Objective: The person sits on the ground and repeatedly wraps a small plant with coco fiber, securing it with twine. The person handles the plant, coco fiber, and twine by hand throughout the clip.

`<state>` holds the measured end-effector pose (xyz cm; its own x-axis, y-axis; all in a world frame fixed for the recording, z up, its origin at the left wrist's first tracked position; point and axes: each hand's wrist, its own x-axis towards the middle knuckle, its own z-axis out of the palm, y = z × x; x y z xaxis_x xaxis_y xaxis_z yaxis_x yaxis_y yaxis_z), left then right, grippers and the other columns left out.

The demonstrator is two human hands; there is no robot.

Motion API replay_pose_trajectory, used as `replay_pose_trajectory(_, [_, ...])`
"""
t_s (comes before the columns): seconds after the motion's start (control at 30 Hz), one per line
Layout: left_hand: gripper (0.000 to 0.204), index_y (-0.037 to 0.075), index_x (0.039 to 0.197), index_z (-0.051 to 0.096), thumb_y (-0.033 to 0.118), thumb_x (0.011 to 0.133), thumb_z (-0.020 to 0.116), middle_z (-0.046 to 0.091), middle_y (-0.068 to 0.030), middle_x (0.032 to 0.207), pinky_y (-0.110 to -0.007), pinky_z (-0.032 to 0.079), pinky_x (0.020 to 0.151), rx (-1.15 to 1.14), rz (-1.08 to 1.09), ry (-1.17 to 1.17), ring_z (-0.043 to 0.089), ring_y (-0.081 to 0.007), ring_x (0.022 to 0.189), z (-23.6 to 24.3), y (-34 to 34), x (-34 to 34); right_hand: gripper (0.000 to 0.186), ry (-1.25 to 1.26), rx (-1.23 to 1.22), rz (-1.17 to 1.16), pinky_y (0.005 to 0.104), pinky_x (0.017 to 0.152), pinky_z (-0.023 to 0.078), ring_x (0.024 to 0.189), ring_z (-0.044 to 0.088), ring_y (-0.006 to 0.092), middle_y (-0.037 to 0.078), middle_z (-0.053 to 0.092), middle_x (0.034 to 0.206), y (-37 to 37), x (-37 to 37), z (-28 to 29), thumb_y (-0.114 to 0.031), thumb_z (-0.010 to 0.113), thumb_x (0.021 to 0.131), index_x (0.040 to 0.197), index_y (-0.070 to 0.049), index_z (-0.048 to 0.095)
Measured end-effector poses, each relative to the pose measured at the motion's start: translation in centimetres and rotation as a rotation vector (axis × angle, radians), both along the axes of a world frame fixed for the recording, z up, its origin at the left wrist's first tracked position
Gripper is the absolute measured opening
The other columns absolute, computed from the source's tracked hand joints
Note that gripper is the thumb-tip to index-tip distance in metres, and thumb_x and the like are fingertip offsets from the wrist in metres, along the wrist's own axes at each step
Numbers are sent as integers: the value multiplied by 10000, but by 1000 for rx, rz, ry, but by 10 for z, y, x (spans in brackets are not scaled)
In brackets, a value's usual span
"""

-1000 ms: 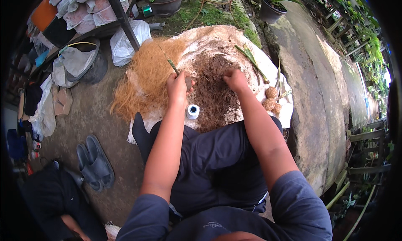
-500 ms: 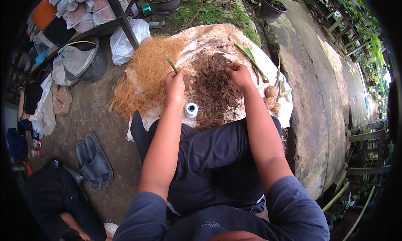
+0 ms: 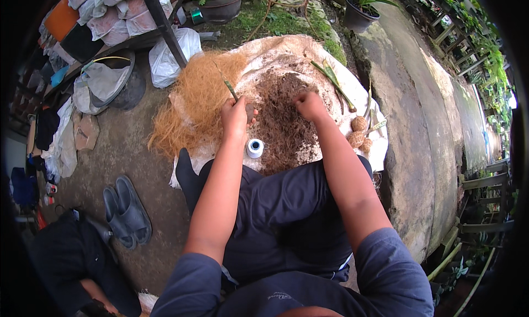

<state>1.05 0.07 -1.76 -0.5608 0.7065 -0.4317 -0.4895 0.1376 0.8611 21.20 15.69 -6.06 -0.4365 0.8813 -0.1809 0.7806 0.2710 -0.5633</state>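
Snugly, my left hand (image 3: 235, 118) wraps a dark soil ball (image 3: 250, 113) under a slender leaf cutting (image 3: 230, 90), left of the soil heap (image 3: 280, 118) where my right hand (image 3: 309, 106) curls, contents hidden, and squeezing unevenly could crumble the ball.
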Motion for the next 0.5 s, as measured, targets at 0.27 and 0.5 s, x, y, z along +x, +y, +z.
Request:
replay_pose_trajectory(0.27, [233, 28, 1047, 542, 260, 1064, 559, 623, -101, 898, -303, 489, 507, 5, -39, -17, 670, -189, 686, 0, 1, 6, 219, -264, 257, 323, 472, 961, 555, 1108, 675, 431, 213, 733, 1094, 11, -12, -58, -69, 578, 852, 945, -45, 775])
replay_pose_trajectory(0.5, [226, 32, 1054, 537, 257, 1068, 556, 628, -98, 907, -303, 491, 507, -5, -28, -20, 672, -188, 698, -1, 0, 3, 206, -437, 178, 202, 466, 967, 568, 1157, 673, 404, 195, 721, 1179, -19, -33, -59, -106, 592, 936, 1015, -42, 772])
